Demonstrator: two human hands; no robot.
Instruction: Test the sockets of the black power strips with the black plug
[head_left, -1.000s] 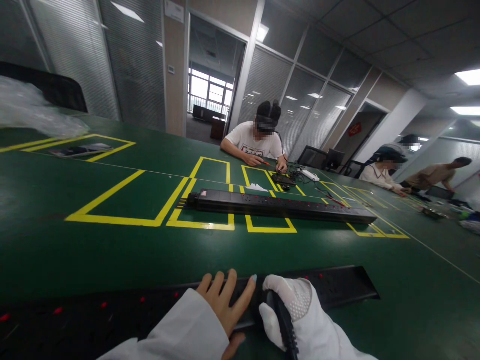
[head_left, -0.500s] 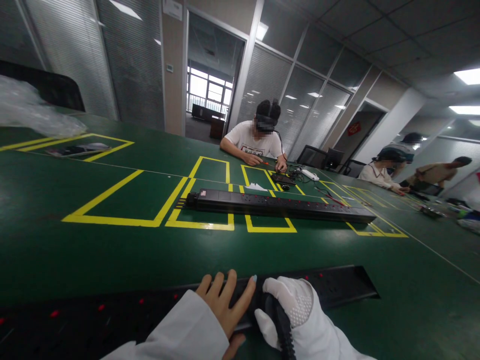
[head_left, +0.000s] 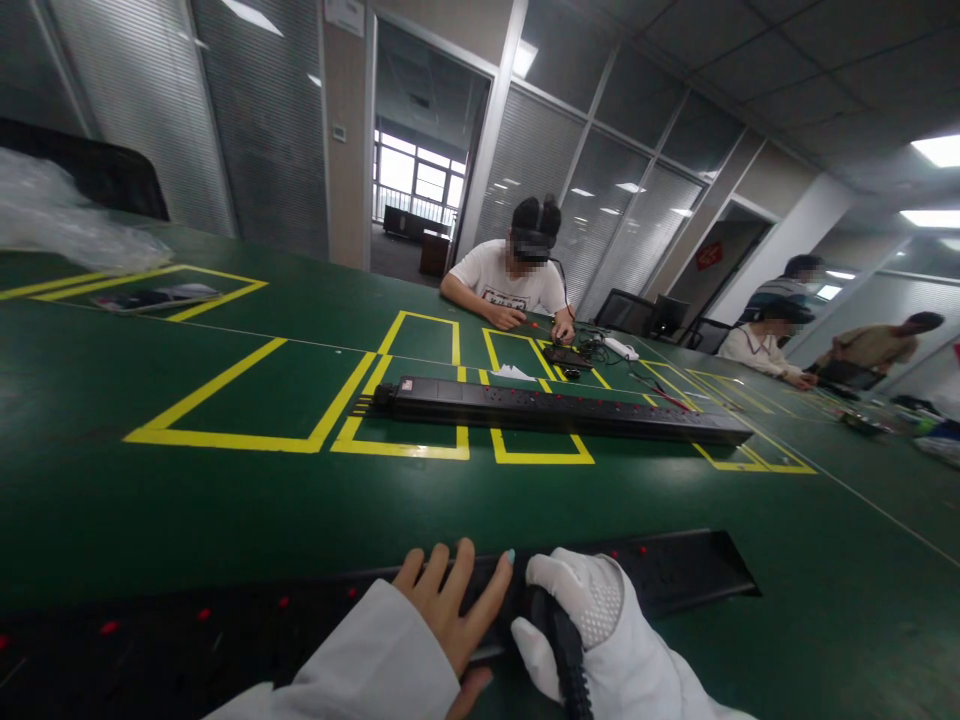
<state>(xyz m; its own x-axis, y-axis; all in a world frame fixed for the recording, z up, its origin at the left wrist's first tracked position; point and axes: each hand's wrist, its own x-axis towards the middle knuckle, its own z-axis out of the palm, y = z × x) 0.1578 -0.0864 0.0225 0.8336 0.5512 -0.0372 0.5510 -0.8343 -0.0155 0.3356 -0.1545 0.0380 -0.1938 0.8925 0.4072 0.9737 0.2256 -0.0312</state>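
Note:
Across the bottom of the head view lies a long black power strip (head_left: 247,630) with red spots along its top. My bare left hand (head_left: 450,610) spans it, fingers spread over the far edge and thumb at the near side, holding it against the table. My right hand (head_left: 577,610), in a white dotted glove, is closed around a black corded piece with a ribbed cable sleeve (head_left: 570,665). It is pressed against the strip right beside my left hand. The front end of the corded piece is hidden by the glove and strip.
A second black power strip (head_left: 562,408) lies farther off on the green table (head_left: 300,510), across yellow tape outlines. Beyond it a person (head_left: 510,280) works near cables and a white power strip (head_left: 621,348). Clear plastic wrap (head_left: 67,220) lies at far left.
Both my hands and the strip stay practically in place. At the far right, the people in the background have shifted slightly.

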